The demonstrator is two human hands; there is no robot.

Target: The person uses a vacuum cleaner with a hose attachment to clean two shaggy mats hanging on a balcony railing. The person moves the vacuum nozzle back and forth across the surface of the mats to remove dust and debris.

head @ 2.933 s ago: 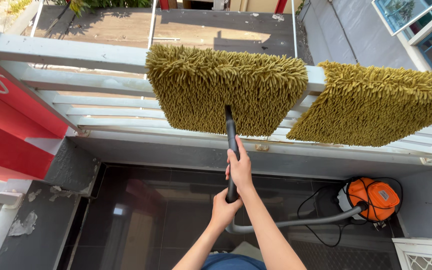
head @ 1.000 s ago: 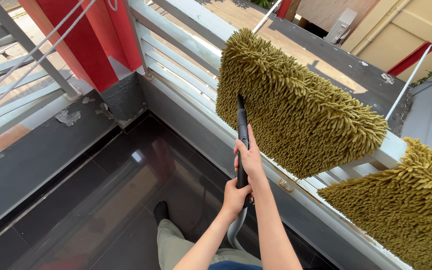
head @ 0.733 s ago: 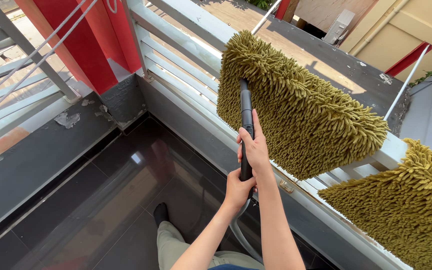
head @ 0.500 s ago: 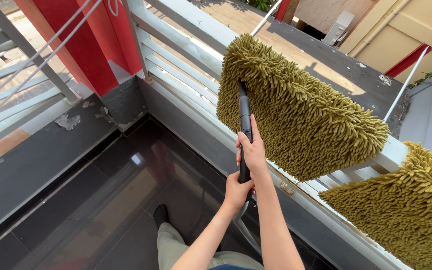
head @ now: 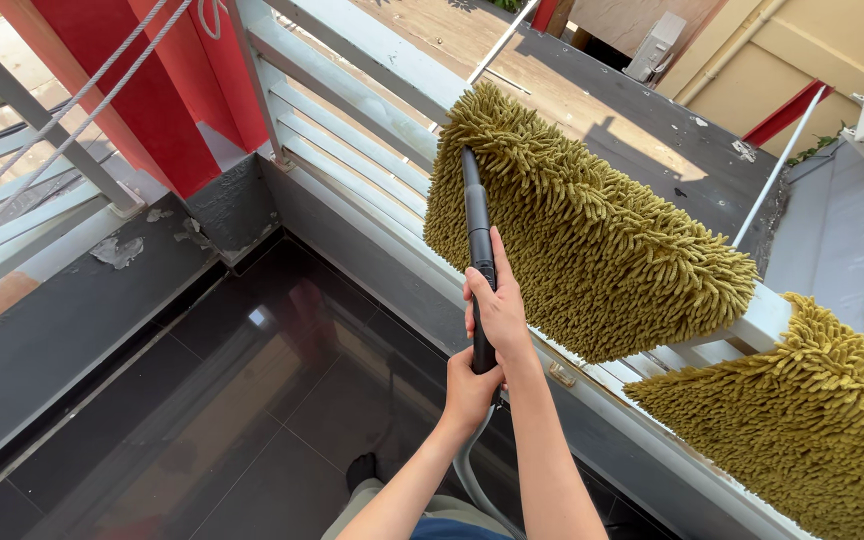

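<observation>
Head view: the black vacuum wand (head: pixel 474 240) runs lengthwise up and away — tip buried in the shaggy olive mat (head: pixel 577 225) over the white railing (head: pixel 372 85). Right hand (head: pixel 497 310) and left hand (head: pixel 470 385) wrap it, fingers closed. A second mat (head: pixel 802 410) hangs just right.

Arms: your left hand (head: pixel 469 385) and right hand (head: pixel 497 310) are bare, forearms sleeveless.
Legs: you wear khaki trousers (head: pixel 422 508).
Foot: you wear a dark sock (head: pixel 360 470).

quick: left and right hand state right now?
Left hand: closed around the black vacuum wand, lower grip.
Right hand: closed around the same wand, higher up.
</observation>
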